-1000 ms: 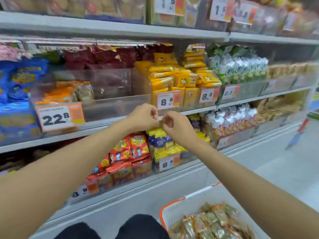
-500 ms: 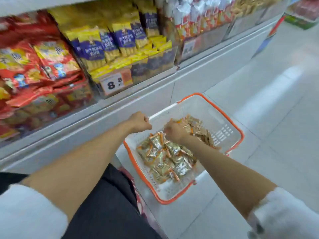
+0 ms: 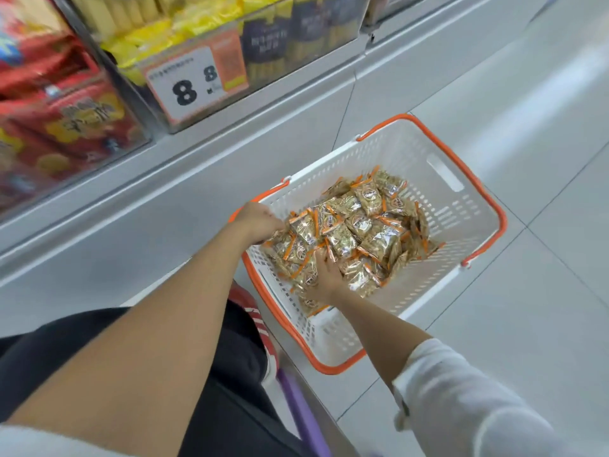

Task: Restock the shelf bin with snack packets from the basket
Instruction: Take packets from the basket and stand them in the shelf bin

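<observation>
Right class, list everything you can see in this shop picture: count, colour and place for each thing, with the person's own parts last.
white plastic basket with orange rim: one, white and orange, on the floor beside the shelf base
gold-and-orange foil snack packets: many, gold and orange, heaped in the basket
price tag: one, white and orange, on the front of the clear bin
yellow packets: several, yellow, blurred, behind the tag
red packets: several, red, blurred, left bin
tiled floor: one, pale grey, right
left hand: one, at the basket's rim, touching packets
right hand: one, lying on the heap
</observation>
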The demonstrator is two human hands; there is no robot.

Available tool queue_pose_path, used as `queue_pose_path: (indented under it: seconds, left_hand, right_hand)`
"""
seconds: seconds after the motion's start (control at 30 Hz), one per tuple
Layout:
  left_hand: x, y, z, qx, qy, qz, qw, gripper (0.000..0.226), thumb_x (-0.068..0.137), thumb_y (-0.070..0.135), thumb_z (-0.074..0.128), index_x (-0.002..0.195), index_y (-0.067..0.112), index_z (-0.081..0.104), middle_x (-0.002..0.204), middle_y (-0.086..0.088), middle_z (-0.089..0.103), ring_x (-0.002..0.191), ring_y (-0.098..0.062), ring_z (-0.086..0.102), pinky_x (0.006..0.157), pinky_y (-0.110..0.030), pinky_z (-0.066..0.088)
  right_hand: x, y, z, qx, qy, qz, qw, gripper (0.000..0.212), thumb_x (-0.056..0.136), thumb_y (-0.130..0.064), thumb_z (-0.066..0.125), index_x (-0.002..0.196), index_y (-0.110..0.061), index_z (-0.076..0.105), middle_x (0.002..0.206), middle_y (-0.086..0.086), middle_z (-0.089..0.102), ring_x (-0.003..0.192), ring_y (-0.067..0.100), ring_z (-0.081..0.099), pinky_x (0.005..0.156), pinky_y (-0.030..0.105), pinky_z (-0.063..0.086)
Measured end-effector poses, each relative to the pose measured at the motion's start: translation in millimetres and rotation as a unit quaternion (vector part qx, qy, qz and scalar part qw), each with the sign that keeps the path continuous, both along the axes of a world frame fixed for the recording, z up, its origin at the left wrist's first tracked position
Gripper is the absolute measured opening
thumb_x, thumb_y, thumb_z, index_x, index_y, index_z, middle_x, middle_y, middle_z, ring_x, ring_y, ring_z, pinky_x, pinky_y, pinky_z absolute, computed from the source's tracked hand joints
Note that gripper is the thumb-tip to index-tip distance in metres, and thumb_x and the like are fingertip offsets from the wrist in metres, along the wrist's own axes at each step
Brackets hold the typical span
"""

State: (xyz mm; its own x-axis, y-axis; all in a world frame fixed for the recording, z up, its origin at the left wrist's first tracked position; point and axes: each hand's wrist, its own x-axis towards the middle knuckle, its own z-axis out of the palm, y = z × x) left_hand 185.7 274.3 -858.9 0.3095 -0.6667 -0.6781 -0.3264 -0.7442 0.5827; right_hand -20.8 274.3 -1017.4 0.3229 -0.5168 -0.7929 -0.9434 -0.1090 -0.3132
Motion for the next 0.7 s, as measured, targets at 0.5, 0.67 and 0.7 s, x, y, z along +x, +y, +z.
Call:
queue_pose_path:
  seconds: [0.5, 0.67, 0.7]
  left_hand:
    - [-12.9, 2.9, 37.2, -0.037, 0.085, 0.033, 0.995, 0.035, 0.085, 0.031, 0.072, 0.115, 0.021, 0.057, 0.098, -0.004, 0.059, 0.088, -0.023, 0.06, 0.079, -0.033, 0.053]
    - [9.0, -0.3, 112.6, -0.197, 0.054, 0.073, 0.976, 0.015, 0.082, 0.011, 0.076, 0.089, -0.001, 0.07, 0.077, -0.01, 0.063, 0.069, -0.017, 0.056, 0.064, -0.025, 0.051]
    - [13.9, 2.5, 131.5, -0.213, 0.05, 0.073, 0.973, 0.022, 0.082, 0.011, 0.076, 0.095, -0.005, 0.069, 0.081, -0.012, 0.063, 0.068, -0.017, 0.056, 0.066, -0.026, 0.051]
  right_hand:
    - [20.5, -54.6, 138.2, 0.181, -0.328, -0.29, 0.881, 0.035, 0.088, -0.004, 0.068, 0.12, -0.01, 0.059, 0.098, 0.001, 0.07, 0.09, 0.012, 0.067, 0.083, 0.024, 0.053]
    - [45.4, -74.0, 241.9, 0.158, -0.441, -0.271, 0.841, 0.017, 0.096, -0.017, 0.058, 0.104, -0.005, 0.066, 0.096, 0.008, 0.071, 0.092, 0.023, 0.066, 0.09, 0.033, 0.053]
    - [50.8, -75.7, 260.8, 0.141, -0.453, -0.265, 0.839, 0.019, 0.097, -0.019, 0.056, 0.103, -0.003, 0.066, 0.093, 0.009, 0.072, 0.09, 0.024, 0.067, 0.089, 0.034, 0.055]
